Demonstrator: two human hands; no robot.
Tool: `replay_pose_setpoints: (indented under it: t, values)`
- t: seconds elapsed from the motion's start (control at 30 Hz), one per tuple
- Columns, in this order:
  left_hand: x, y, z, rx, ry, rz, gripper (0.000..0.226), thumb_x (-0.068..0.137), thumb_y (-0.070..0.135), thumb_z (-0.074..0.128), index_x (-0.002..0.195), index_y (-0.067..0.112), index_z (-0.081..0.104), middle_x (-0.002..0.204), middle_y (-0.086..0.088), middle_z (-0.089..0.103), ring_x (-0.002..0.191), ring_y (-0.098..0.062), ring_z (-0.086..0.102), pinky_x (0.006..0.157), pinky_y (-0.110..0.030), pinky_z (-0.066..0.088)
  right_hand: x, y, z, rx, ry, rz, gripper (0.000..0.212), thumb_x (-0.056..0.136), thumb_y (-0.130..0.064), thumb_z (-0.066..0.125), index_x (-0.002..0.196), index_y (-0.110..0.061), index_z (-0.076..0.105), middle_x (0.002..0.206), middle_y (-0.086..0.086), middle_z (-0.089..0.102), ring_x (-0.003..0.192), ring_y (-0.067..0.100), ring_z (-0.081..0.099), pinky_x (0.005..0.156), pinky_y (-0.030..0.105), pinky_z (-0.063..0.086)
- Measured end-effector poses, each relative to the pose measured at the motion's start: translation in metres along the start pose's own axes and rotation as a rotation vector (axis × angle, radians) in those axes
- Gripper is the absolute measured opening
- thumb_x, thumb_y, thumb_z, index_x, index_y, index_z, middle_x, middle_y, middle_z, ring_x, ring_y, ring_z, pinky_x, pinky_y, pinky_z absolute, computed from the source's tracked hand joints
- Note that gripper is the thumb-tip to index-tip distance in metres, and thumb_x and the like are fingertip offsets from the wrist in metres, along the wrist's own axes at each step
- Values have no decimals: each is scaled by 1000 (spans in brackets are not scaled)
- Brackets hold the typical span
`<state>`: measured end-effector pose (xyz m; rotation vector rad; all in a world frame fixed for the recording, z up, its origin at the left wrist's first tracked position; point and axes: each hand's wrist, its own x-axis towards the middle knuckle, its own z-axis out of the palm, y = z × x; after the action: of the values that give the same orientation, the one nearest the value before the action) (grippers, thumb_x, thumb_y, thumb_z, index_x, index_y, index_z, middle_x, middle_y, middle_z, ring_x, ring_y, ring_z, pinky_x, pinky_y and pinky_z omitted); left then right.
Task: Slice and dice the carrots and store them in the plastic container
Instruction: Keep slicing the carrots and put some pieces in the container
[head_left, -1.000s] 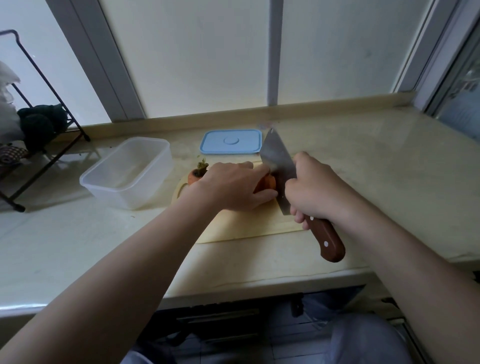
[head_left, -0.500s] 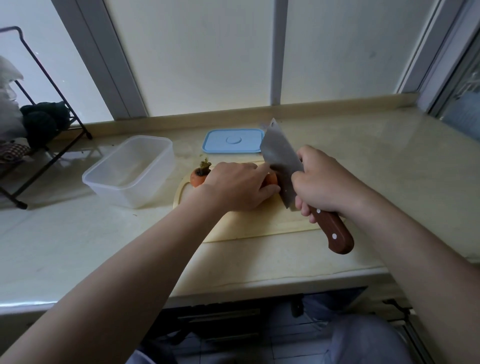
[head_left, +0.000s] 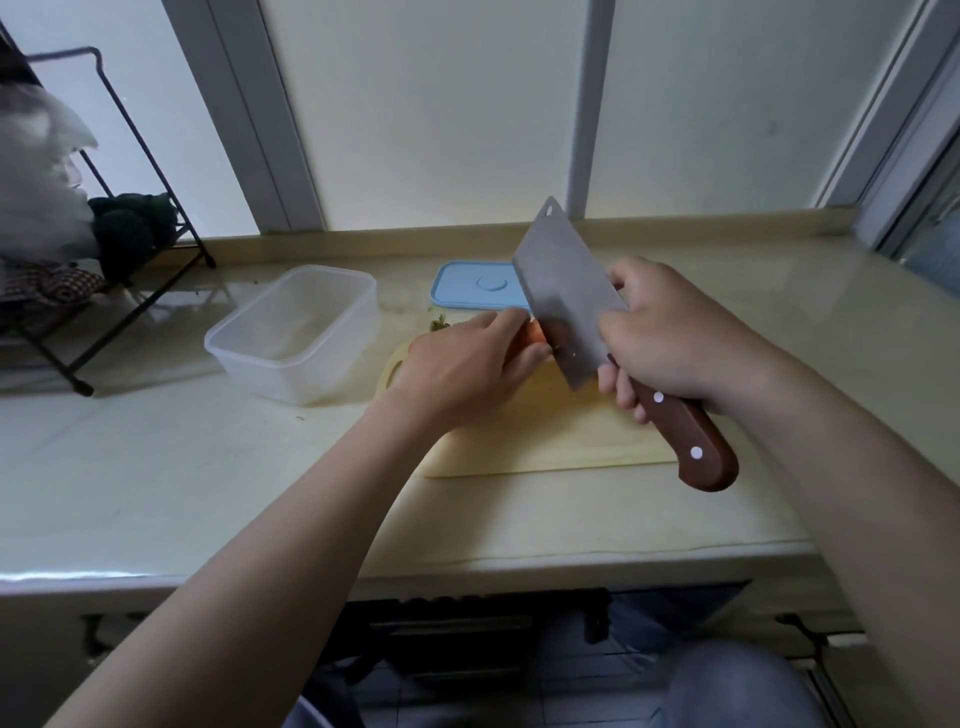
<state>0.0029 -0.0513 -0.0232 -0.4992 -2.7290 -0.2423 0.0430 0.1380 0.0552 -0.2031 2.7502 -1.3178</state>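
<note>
While the left hand clamped the carrot, lying left-to-right at frame centre, the right hand gripped the cleaver crosswise at its right end.

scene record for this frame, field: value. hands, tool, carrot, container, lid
left hand: holds carrot down on cutting board
right hand: grips cleaver by its wooden handle
cleaver: blade tilted, edge by the carrot's exposed end; contact unclear
carrot: mostly hidden under left hand
plastic container: left of board, open, no carrot pieces visible inside
lid: blue, flat on counter behind board
</note>
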Motion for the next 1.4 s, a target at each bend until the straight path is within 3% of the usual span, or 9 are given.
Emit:
replay_pose_setpoints:
  t: [0.1,0.2,0.33,0.47,0.6,0.83,0.9,1.07,1.4]
  values:
    - [-15,-11,1,-175,171,-75,41,99,58,35,124,27,46,112,-1,63,92,-27,61,71,-38,47,0,-23,2,-35,-23,-63,32,92,-3,34,120,-13,47,67,20,69,43,21,61,43,31,52]
    - [-27,-19,2,-392,294,-175,41,98,54,39,122,23,49,95,3,60,86,-29,60,66,-36,41,1,-48,9,-79,-45,-123,31,91,-3,34,118,-12,46,66,19,69,46,25,64,43,31,52]
    - [-38,-26,0,-670,392,-286,36,98,53,37,117,25,48,90,6,63,83,-18,62,75,-41,53,2,-75,22,-140,-67,-180,23,92,-4,36,112,-11,45,71,19,69,54,28,69,43,29,52]
    - [-48,-29,-4,-806,433,-316,23,99,41,35,112,25,47,88,17,57,81,9,55,72,-13,43,3,-91,33,-172,-100,-194,20,92,-3,35,110,-10,43,74,22,69,56,30,69,43,29,51]
    - [-51,-31,-6,-909,452,-334,24,98,39,35,106,21,48,86,16,56,80,9,55,72,-9,40,1,-95,37,-165,-109,-194,21,91,-3,34,110,-9,42,74,23,69,58,32,69,43,30,52]
    - [-50,-35,-4,-974,373,-337,34,95,37,34,115,15,49,92,3,62,77,3,58,71,-15,47,-3,-87,36,-136,-116,-186,33,92,-4,34,123,-11,44,78,24,70,47,24,63,44,32,54]
    - [-49,-35,-3,-949,367,-338,33,95,35,34,115,14,49,92,4,62,80,3,60,73,-19,47,-2,-84,36,-120,-116,-181,34,92,-4,34,124,-12,43,78,23,70,46,23,63,43,32,53]
    - [-49,-33,-6,-926,386,-345,33,96,31,34,117,9,48,86,14,57,77,11,57,66,-6,41,0,-77,36,-70,-106,-180,33,93,-5,35,124,-12,44,77,23,70,43,21,61,43,32,53]
    - [-46,-34,-7,-903,331,-326,37,93,38,32,117,14,46,91,8,59,79,3,57,73,-18,45,0,-62,33,15,-97,-190,35,94,-5,36,124,-19,47,66,17,68,44,22,60,43,35,55]
